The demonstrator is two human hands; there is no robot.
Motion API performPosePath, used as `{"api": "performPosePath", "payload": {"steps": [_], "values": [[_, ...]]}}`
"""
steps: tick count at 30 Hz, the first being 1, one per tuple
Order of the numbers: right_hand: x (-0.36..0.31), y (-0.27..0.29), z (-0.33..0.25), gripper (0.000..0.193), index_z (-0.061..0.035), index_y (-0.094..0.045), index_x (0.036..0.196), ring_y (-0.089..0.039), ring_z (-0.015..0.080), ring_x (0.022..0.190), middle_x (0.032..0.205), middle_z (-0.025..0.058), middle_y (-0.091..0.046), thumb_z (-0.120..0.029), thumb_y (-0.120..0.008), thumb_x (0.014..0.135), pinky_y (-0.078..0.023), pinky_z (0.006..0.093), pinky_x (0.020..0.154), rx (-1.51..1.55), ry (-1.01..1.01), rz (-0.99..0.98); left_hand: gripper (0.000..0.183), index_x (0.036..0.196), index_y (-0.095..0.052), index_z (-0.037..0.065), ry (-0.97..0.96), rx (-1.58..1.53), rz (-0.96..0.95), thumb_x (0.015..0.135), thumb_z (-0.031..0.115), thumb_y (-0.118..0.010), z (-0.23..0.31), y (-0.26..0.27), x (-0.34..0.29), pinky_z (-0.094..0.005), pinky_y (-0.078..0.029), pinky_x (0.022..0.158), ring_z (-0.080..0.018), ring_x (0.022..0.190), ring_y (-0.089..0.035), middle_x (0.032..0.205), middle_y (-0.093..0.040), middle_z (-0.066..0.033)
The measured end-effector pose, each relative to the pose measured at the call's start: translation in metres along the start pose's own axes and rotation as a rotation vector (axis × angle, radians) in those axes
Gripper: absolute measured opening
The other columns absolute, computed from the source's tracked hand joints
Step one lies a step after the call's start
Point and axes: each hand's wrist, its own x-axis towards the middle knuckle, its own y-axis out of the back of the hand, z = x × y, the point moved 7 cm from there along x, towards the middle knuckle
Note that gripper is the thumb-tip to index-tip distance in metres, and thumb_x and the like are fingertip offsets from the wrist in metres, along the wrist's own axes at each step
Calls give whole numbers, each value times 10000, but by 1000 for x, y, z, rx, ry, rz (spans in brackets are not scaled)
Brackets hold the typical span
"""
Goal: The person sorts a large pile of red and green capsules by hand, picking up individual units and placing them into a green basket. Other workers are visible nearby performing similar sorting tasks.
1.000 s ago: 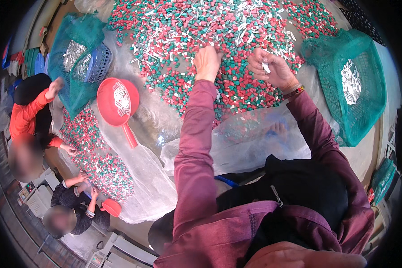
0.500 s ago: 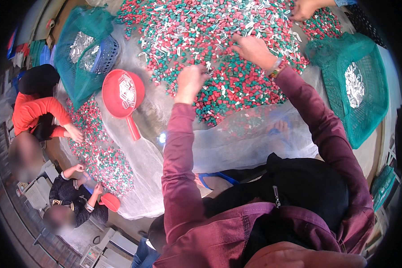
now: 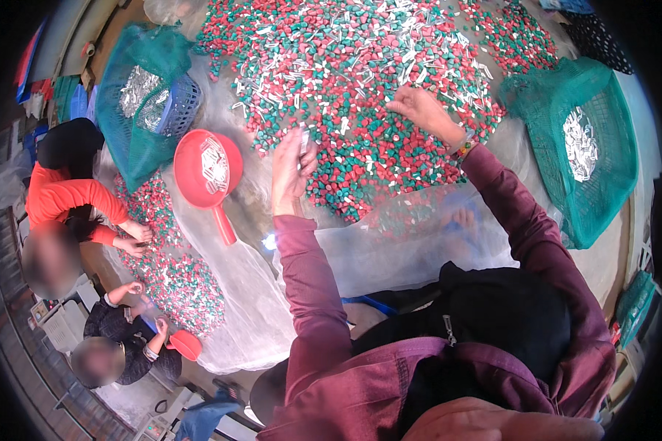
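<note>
A wide spread of small red, green and white pieces (image 3: 360, 173) covers the table, with slim white strips (image 3: 419, 62) scattered among them. My left hand (image 3: 290, 173) is closed at the near left edge of the spread, with a narrow white strip (image 3: 304, 141) standing up out of its fingers. Over the right part of the pieces, my right hand (image 3: 425, 112) has its fingers bent together and pointing left. Whatever its fingertips hold, if anything, is too small to make out.
Left of the pieces lies a red long-handled scoop (image 3: 193, 191) holding white strips. Net-covered baskets with white strips stand at left (image 3: 182, 103) and right (image 3: 616, 184). Two co-workers handle a second spread (image 3: 180, 272) at the left, near a smaller red scoop (image 3: 187, 345).
My left hand has drawn back toward me and left, a white strip now showing in it. My right hand has come slightly nearer. Another person's hand at the far right has left the view.
</note>
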Motion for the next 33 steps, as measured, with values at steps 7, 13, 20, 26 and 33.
{"api": "performPosePath", "payload": {"steps": [7, 13, 20, 26, 33], "values": [[39, -5, -28, 156, -32, -631, 901, -672, 303, 783, 824, 125, -671, -167, -567, 855, -532, 429, 688, -703, 125, 8, 214, 915, -525, 47, -88, -232, -52, 910, 250, -460, 11, -24, 0, -177, -237, 361, -73, 552, -406, 754, -479, -44], [12, -37, -21, 142, -8, -586, 876, -660, 346, 777, 782, 164, -647, -135, -525, 860, -531, 459, 631, -677, 150, -86, 266, 951, -644, 6, -32, 613, 72, 785, 200, -721, -1, -28, 40, -256, -385, 426, -151, 533, -541, 661, -598, -46], [-38, 14, -9, 130, -61, -658, 918, -426, 75, 563, 621, -43, -457, -145, -680, 821, -356, 265, 534, 283, 97, 57, 237, 886, -684, -8, -223, 1873, 229, 781, 203, -709, -31, -45, 59, -473, -509, 752, -400, 853, -646, 865, -668, -221], [-36, 31, 11, 158, -18, -680, 914, -459, 15, 661, 740, -63, -570, -128, -685, 802, -379, 206, 591, 428, -87, 20, 153, 829, -674, -20, -221, 1873, 71, 794, 36, -536, -26, -50, 66, -463, -526, 742, -384, 884, -653, 891, -661, -242], [-46, 35, 19, 246, 5, -707, 911, -528, 38, 656, 776, -19, -641, -223, -648, 838, -422, 217, 595, 446, -204, -21, 215, 830, -692, -2, -128, 1937, -4, 743, 193, -711, -51, -45, 70, -453, -520, 733, -397, 841, -650, 866, -660, -240]]}}
